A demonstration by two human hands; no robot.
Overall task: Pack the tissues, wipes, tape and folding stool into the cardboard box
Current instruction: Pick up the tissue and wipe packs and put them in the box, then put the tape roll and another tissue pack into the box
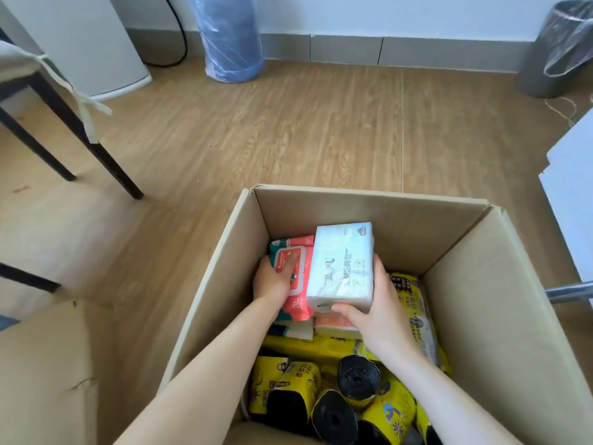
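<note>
An open cardboard box [500,284] stands on the wooden floor in front of me. Inside it, my right hand [375,308] grips a white pack of tissues [341,266] by its near end, held above other packs. My left hand [276,277] rests on a red pack of wipes [293,252] at the box's left wall, fingers curled over its lid. More packs lie under them, partly hidden. Yellow packs [414,316] and black rolls [357,377] fill the near part of the box. No tape or folding stool is visible.
A black-legged chair [96,152] stands to the left. A blue wrapped cylinder [227,36] leans by the wall. A grey bin [558,49] with a plastic liner sits at the far right. A box flap [45,374] lies at lower left, white boards [574,200] at the right edge.
</note>
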